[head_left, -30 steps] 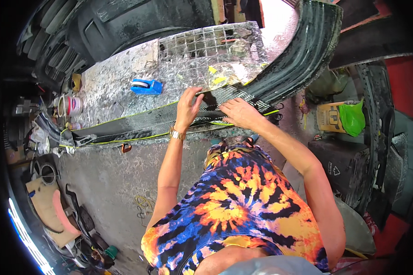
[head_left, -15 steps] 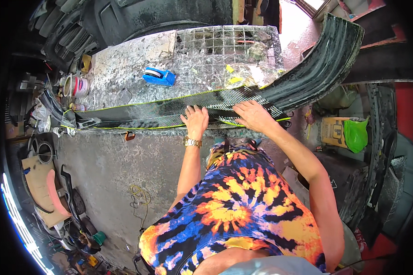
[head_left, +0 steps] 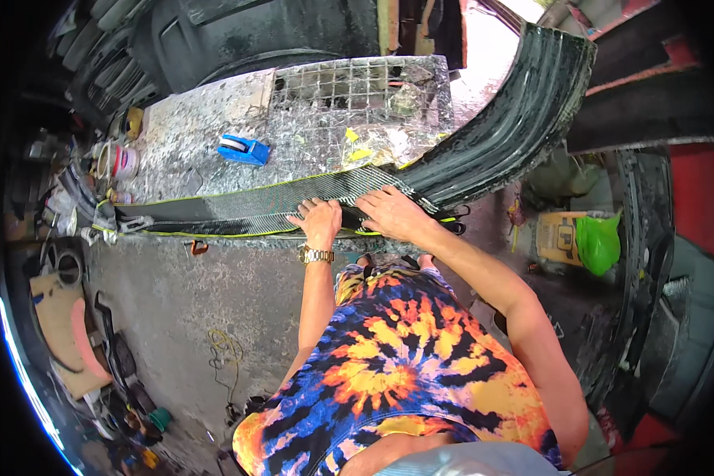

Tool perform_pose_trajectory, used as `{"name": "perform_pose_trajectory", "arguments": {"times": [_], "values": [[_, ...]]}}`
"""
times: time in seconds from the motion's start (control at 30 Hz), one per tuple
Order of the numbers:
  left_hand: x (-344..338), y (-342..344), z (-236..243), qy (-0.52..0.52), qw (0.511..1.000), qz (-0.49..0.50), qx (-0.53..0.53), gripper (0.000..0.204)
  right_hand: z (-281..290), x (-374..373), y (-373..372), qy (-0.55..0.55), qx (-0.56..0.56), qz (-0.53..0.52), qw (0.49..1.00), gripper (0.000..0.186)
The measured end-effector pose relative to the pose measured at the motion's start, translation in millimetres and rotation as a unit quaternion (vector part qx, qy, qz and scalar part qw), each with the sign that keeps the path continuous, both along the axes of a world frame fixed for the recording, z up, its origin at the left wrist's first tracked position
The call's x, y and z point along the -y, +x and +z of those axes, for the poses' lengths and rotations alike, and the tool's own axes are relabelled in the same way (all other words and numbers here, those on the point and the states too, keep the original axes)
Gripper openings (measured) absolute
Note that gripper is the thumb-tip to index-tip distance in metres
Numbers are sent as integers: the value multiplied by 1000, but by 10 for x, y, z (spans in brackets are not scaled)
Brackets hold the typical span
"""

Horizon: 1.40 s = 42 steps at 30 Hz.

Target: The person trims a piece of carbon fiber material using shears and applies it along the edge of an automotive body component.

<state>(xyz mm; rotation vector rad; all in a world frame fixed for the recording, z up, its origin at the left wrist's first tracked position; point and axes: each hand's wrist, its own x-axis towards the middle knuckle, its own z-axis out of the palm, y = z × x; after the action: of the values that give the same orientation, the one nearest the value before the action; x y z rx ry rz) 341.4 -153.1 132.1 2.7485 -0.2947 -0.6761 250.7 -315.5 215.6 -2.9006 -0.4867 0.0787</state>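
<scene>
A long strip of black woven carbon-fibre cloth with yellow edging (head_left: pixel 238 205) lies along the near edge of the mottled worktable (head_left: pixel 174 135), inside a dark curved moulded part (head_left: pixel 523 119) whose wide bend rises at the right. My left hand (head_left: pixel 317 218) rests on the cloth's near half, fingers spread and slightly bent. Just right of it, my right hand (head_left: pixel 389 213) lies on the strip near its wide diagonal end, fingers stretched out. A blue tape dispenser (head_left: pixel 246 151) sits on the table behind the cloth.
Tubs (head_left: pixel 123 161) stand at the table's left end, a wire grid (head_left: pixel 333 83) at the back. Large dark panels (head_left: pixel 214 28) lean behind. At right are a cardboard box (head_left: pixel 555 238) and green bag (head_left: pixel 599 242); at left, a board (head_left: pixel 63 325) and a cord (head_left: pixel 222 349) on the floor.
My left hand has come down from the cloth's far edge to its near half, fingers flattening. My right hand stays on the strip, shifted slightly. The view has also moved.
</scene>
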Motion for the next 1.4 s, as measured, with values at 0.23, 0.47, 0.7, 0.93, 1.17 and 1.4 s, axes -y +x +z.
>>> {"name": "perform_pose_trajectory", "arguments": {"times": [0.23, 0.47, 0.7, 0.93, 1.17, 1.4], "values": [[387, -214, 144, 49, 998, 36, 30, 63, 759, 479, -578, 151, 11, -5, 988, 42], [770, -446, 335, 65, 994, 64, 64, 55, 1153, 1060, -1076, 218, 7, 9, 976, 35], [1071, -764, 585, 13, 985, 65, 157, 41, 1122, 1348, -1107, 229, -63, 36, 971, 38], [930, -831, 802, -66, 991, 9, 119, 32, 1001, 1296, -988, 232, -61, 66, 968, 37], [615, -766, 557, -254, 953, -78, 147, 29, 914, 1213, -761, 222, -50, 23, 973, 35], [481, -611, 489, -383, 908, -119, 120, 23, 866, 1149, -330, 180, -22, -51, 982, 31]]}}
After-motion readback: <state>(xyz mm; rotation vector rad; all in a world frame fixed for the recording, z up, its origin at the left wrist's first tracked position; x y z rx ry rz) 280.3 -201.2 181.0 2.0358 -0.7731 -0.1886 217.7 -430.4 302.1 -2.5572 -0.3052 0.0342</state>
